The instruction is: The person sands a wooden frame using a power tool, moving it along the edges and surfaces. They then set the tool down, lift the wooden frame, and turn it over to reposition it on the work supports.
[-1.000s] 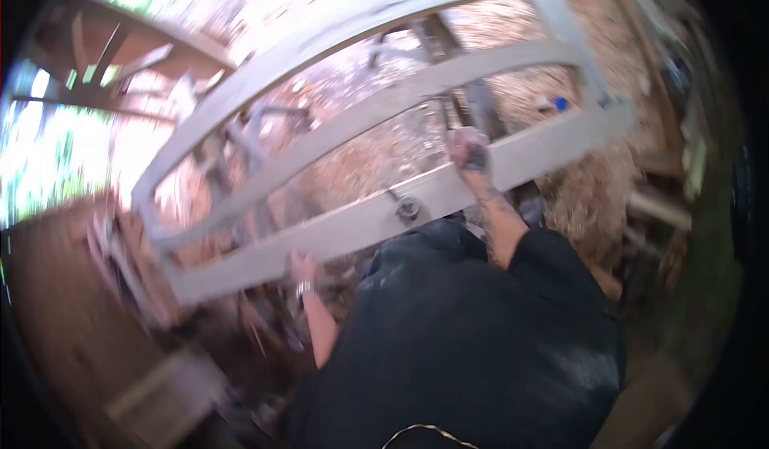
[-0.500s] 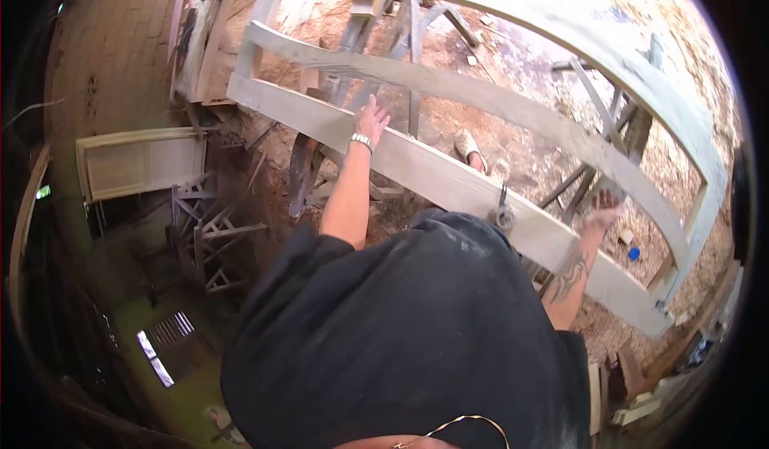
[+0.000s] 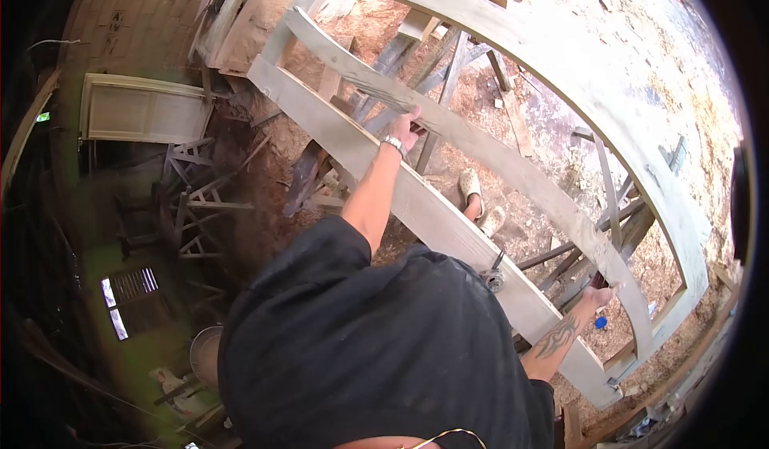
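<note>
A pale wooden frame lies across sawhorse-like supports, with a straight front board (image 3: 448, 218), a curved middle slat (image 3: 513, 157) and a curved outer rail (image 3: 561, 68). My left hand (image 3: 406, 128), wearing a metal watch or bracelet, reaches over the front board. Its fingers curl under the near edge of the middle slat. Farther right, my right hand (image 3: 599, 295) holds the same edge near the slat's lower end, its fingers partly hidden. A small metallic object (image 3: 493, 279) with an upright dark rod is by the front board, close to my shirt.
Wooden trestle legs (image 3: 448, 88) stand under the frame. Two pale clogs (image 3: 471, 183) show on ground strewn with shavings, and a blue cap-like piece (image 3: 601, 322) lies at right. A panelled door-like piece (image 3: 144, 108) and wooden stands (image 3: 210, 201) are at left.
Both hands have moved from open above the frame onto the middle slat and closed on its edge. My view has turned, so the frame appears tilted more steeply.
</note>
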### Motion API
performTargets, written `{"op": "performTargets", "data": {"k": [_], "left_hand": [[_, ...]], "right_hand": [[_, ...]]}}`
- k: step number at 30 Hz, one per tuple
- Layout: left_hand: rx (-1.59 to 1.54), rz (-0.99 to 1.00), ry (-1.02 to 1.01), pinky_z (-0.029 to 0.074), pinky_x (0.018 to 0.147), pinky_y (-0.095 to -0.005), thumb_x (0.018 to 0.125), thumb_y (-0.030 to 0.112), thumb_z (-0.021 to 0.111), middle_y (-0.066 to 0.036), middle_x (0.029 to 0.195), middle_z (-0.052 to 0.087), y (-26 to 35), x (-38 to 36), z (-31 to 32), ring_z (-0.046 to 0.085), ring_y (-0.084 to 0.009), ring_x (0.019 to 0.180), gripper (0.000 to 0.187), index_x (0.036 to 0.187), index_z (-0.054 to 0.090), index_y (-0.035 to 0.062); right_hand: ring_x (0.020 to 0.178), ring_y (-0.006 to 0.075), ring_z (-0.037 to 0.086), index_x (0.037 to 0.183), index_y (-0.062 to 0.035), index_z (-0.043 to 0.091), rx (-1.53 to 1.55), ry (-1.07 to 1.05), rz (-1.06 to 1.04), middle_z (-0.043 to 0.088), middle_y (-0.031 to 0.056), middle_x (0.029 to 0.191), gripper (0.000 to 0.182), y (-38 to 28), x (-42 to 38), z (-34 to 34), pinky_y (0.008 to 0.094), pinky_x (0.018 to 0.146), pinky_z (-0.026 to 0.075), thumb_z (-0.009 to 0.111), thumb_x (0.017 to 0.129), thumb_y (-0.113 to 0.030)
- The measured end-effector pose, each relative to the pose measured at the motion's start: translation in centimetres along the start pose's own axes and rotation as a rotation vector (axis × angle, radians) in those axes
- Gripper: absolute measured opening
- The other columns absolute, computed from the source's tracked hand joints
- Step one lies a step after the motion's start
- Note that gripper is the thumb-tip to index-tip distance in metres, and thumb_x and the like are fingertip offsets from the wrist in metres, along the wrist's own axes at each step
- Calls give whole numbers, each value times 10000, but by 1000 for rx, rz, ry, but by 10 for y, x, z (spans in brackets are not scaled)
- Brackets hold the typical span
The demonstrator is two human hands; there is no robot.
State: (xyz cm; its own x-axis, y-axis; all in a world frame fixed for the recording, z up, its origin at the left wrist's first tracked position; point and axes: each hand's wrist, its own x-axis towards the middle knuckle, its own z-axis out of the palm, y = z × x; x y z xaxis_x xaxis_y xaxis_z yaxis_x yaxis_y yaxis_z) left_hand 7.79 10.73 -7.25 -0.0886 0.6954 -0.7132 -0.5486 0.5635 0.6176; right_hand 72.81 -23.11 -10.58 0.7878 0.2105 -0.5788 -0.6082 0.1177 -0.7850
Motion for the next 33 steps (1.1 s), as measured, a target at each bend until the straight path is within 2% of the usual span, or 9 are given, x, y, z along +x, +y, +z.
{"op": "performTargets", "data": {"k": [1,5,6,9,12,21,24,26,33], "left_hand": [[12,-10,-15,489,1058,-522,950,279,783,-124,1308,648,-4,1,0,615,-320,1207,465,1337,601,97],[-55,56,26,505,1008,-479,908,263,831,-85,1220,666,-22,-20,20,626,-267,1143,446,1282,632,122],[-78,24,21,503,995,-459,892,288,845,-62,1188,673,-24,-24,24,628,-246,1119,436,1249,648,134],[-86,16,13,548,932,-430,895,244,840,-56,1172,710,-27,-22,24,671,-227,1085,399,1233,663,126],[-18,34,-9,496,999,-457,893,314,841,-58,1180,678,-24,-23,24,628,-247,1124,427,1230,653,131],[-33,49,20,498,996,-433,867,329,863,-57,1185,678,-32,-16,17,627,-238,1126,455,1224,654,138],[13,23,28,548,909,-426,874,293,856,-36,1124,704,-28,-8,12,668,-216,1030,393,1198,672,167],[-1,19,32,543,901,-420,872,294,857,-37,1114,706,-27,-5,10,667,-216,1023,383,1185,674,169],[-51,28,69,533,873,-411,872,281,858,-35,1090,710,-22,-7,9,667,-228,1015,359,1166,683,172]], "right_hand": [[1320,331,606,1524,-57,480,16,0,4,583,144,1487,625,-3,0,0,476,1119,508,462,1088,-504],[1347,323,586,1532,-44,468,-32,-60,6,571,141,1503,652,-14,19,-27,459,1144,500,464,1090,-522],[1341,320,595,1525,-47,481,-67,-65,25,577,133,1503,640,-17,24,-32,453,1134,510,452,1095,-521],[1349,317,588,1539,-33,457,-114,-40,31,560,135,1520,677,-24,17,-25,440,1160,490,459,1092,-540],[1360,317,579,1551,-21,436,-91,-37,33,541,140,1538,707,-25,8,-14,436,1187,469,464,1089,-555],[1365,321,575,1572,-48,413,-86,-58,72,527,143,1551,757,-22,-8,-2,450,1184,476,462,1070,-613],[1357,325,580,1577,-72,408,-95,-41,80,530,140,1549,762,-24,-1,1,458,1167,493,466,1062,-631],[1349,326,587,1578,-93,411,-113,-96,58,536,132,1544,757,-21,5,-5,460,1152,507,472,1057,-638],[1343,320,593,1572,-107,424,-114,-48,82,558,127,1525,735,-15,-8,-2,461,1147,509,458,1063,-635]]}}
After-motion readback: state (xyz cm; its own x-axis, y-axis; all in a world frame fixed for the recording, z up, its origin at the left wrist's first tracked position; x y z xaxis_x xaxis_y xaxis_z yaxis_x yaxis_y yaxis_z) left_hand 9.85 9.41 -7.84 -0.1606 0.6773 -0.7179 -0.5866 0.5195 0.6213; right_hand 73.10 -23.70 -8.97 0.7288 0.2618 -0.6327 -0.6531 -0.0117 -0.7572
